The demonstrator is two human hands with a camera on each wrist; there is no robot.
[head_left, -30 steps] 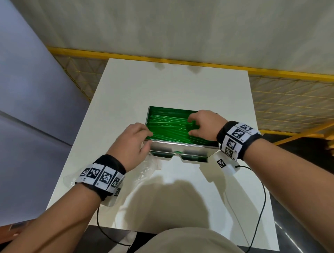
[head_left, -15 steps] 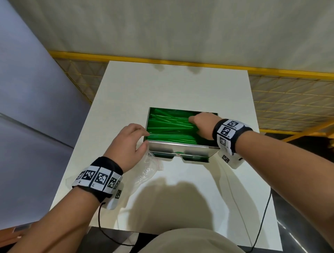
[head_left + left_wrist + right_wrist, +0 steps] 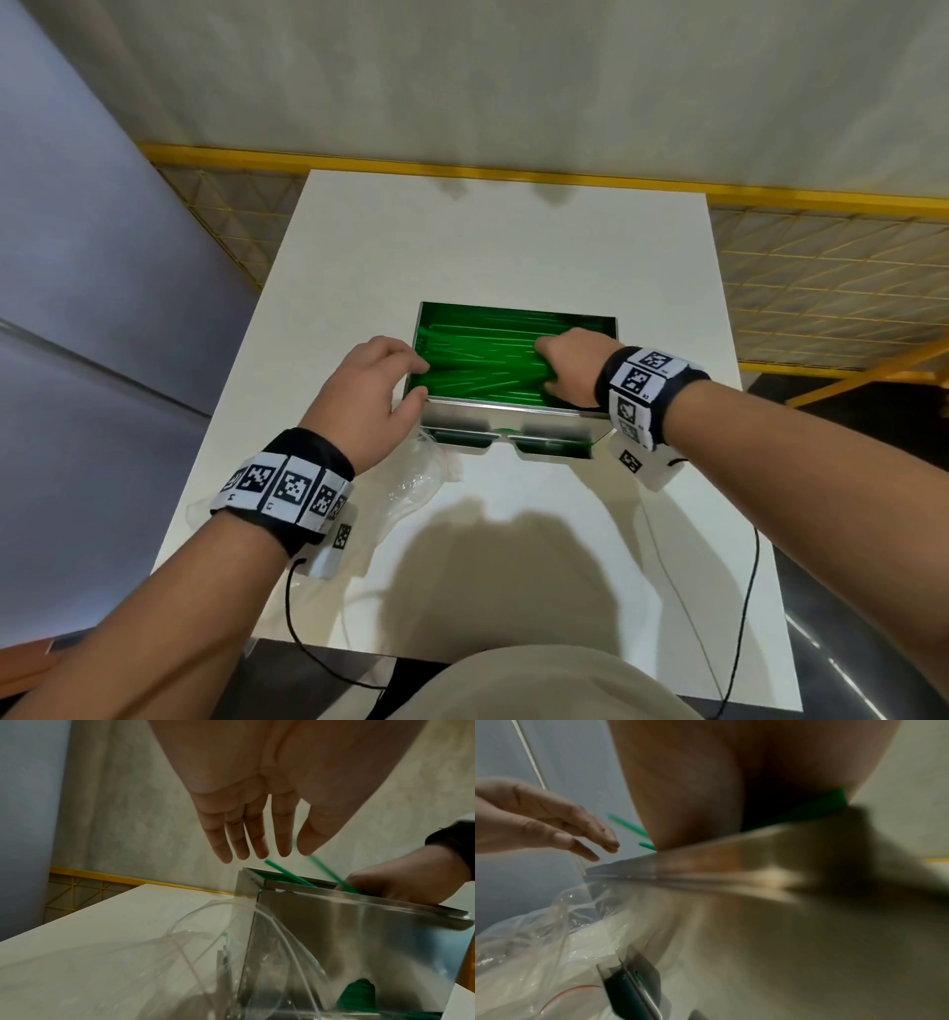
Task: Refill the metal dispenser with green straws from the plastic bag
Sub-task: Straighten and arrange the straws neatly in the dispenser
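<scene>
The metal dispenser (image 3: 513, 426) stands mid-table with its top open, packed with green straws (image 3: 477, 360). My right hand (image 3: 552, 367) is inside it at the right end, fingers curled down round a bunch of straws. In the left wrist view a few straws (image 3: 282, 870) tilt up out of the box from the right hand (image 3: 401, 884). My left hand (image 3: 395, 380) hovers at the dispenser's left rim and holds nothing; its fingers (image 3: 257, 841) are straight. The clear plastic bag (image 3: 416, 478) lies flat and crumpled against the front left corner.
The white table (image 3: 513, 246) ends close behind and beside the dispenser. A yellow mesh fence (image 3: 821, 277) runs behind and to the right, and a grey wall (image 3: 77, 257) stands on the left. Black wrist cables (image 3: 744, 616) trail over the near edge.
My left hand has lifted off the dispenser's front left corner and opened beside the left rim. My right hand has shifted towards the right end and dug its fingers into the straws.
</scene>
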